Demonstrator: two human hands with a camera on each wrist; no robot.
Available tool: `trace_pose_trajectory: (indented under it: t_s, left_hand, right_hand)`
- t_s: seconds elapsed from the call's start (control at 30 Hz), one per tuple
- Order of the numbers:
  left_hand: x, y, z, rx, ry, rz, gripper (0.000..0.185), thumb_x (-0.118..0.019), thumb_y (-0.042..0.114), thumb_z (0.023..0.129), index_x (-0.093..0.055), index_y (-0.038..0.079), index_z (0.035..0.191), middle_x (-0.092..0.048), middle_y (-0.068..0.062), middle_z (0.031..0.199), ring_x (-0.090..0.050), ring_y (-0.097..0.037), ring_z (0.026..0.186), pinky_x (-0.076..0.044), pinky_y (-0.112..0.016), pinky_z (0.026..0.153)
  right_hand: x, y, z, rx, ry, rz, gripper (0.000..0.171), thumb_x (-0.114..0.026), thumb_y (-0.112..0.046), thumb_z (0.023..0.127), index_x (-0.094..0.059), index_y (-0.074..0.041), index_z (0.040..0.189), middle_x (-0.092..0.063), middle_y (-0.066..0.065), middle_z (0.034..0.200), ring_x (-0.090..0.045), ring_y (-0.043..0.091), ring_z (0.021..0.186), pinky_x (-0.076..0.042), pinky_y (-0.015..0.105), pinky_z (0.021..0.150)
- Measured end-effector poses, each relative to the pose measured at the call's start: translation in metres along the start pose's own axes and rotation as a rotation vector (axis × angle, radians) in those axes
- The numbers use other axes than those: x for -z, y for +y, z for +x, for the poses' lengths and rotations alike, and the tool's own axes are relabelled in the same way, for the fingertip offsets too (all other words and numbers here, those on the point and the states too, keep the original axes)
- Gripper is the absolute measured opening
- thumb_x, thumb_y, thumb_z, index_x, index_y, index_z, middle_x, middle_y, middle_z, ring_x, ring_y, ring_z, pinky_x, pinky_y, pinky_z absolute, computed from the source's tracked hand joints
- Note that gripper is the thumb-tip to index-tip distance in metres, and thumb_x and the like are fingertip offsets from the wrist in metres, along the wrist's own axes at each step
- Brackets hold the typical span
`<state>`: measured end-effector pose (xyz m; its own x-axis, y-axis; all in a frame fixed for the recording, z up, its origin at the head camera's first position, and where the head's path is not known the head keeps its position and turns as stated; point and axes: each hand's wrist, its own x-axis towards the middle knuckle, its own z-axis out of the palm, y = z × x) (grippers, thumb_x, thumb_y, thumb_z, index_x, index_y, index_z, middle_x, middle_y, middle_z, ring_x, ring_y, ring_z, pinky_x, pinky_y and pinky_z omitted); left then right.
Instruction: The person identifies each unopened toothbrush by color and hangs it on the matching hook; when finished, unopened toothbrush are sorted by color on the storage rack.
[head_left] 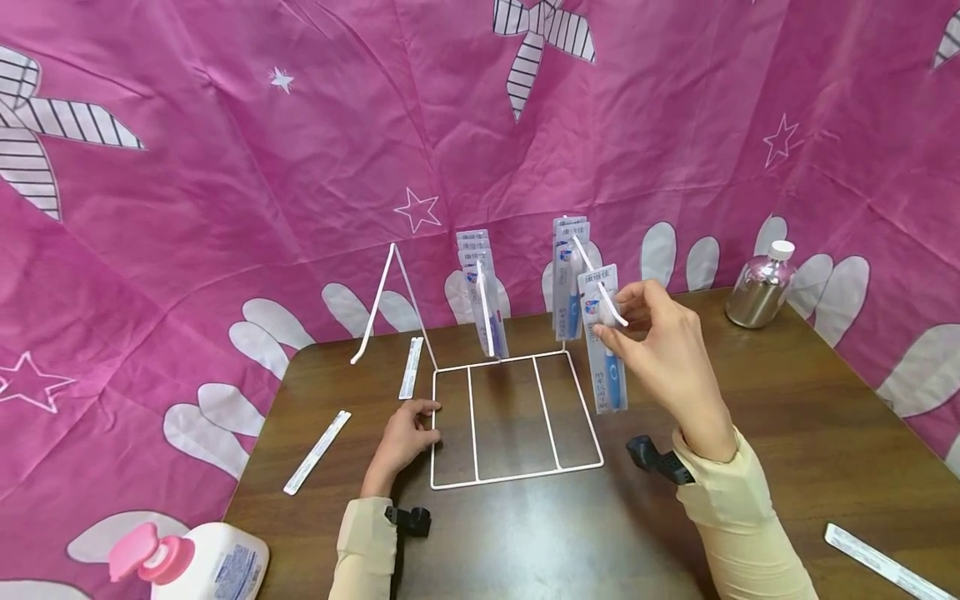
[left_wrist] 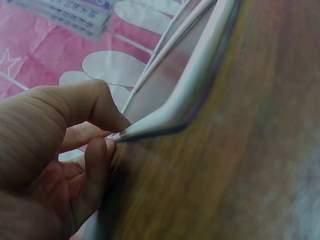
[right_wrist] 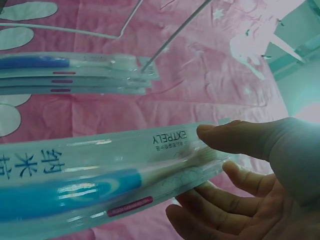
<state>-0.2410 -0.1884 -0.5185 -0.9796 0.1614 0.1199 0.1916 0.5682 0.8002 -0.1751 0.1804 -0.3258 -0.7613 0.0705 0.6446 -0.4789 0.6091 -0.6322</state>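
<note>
While the white wire rack (head_left: 516, 421) is being steadied at its front-left corner by the left hand (head_left: 406, 437), a packaged toothbrush (head_left: 604, 350) is being held up by the right hand (head_left: 663, 350) just at the tip of the right-hand hook (head_left: 600, 283). The pack is being pinched near its top end between thumb and fingers, with the blue handle hanging below, above the worktop (head_left: 787, 433). In the left wrist view the rack's corner wire (left_wrist: 165, 117) is being gripped between the curled thumb and fingers (left_wrist: 97, 160).

The pack is being judged light and thin, a flat blister card that is likely flexing a little if squeezed, with a glossy front that may be slipping under loose fingers. The top edge, beside the hang hole, is being taken as the sensible place for a hold, since the card is stiffest there and the hole is being left free. More packs (head_left: 568, 275) are hanging further back on the same hook, and another bunch (head_left: 480, 287) on the middle hook. Loose flat strips (head_left: 317, 452) are lying on the worktop to the left.
</note>
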Motion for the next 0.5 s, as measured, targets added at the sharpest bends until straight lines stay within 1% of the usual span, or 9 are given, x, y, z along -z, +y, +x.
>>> trace_pose_trajectory:
  t_s: [0.03,0.1,0.2,0.43,0.5]
  left_hand:
    - [0.0,0.0,0.0,-0.006,0.002,0.0,0.045,-0.073,-0.01,0.067,-0.07,-0.003,0.111,-0.059,-0.012,0.098,-0.049,-0.011,0.057,-0.045,-0.024,0.049]
    - [0.0,0.0,0.001,0.007,0.004,0.001,0.046,-0.073,-0.01,0.067,-0.07,-0.002,0.112,-0.06,-0.012,0.098,-0.049,-0.012,0.057,-0.045,-0.024,0.05]
    - [0.001,0.0,0.002,0.017,-0.002,0.008,0.046,-0.074,-0.009,0.067,-0.071,-0.001,0.113,-0.061,-0.011,0.099,-0.049,-0.012,0.057,-0.045,-0.024,0.05]
    - [0.0,0.0,0.001,-0.001,-0.003,0.013,0.046,-0.074,-0.009,0.067,-0.071,-0.002,0.113,-0.061,-0.011,0.099,-0.05,-0.012,0.057,-0.046,-0.024,0.05]
    - [0.0,0.001,0.0,0.015,-0.003,0.004,0.045,-0.074,-0.009,0.068,-0.071,-0.001,0.113,-0.061,-0.01,0.099,-0.05,-0.012,0.057,-0.045,-0.023,0.05]
  right_hand:
    - [-0.002,0.001,0.003,0.003,0.0,-0.003,0.036,-0.084,0.002,0.077,-0.059,0.002,0.102,-0.071,0.015,0.087,-0.069,0.027,0.077,-0.045,0.007,0.069]
    - [-0.006,0.004,0.008,0.012,0.002,-0.006,0.035,-0.084,0.002,0.077,-0.059,0.002,0.101,-0.071,0.015,0.085,-0.068,0.026,0.077,-0.045,0.007,0.069]
    - [-0.013,0.009,0.014,0.026,0.012,-0.01,0.034,-0.084,0.001,0.077,-0.059,0.003,0.099,-0.07,0.015,0.083,-0.067,0.026,0.075,-0.044,0.009,0.068]
    - [-0.023,0.018,0.027,0.048,0.021,-0.016,0.034,-0.083,-0.004,0.08,-0.058,0.002,0.102,-0.07,0.016,0.086,-0.066,0.027,0.076,-0.046,0.028,0.07]
    - [-0.026,0.021,0.031,0.057,0.024,-0.014,0.034,-0.083,-0.005,0.08,-0.058,0.003,0.103,-0.071,0.017,0.087,-0.066,0.028,0.077,-0.045,0.031,0.07]
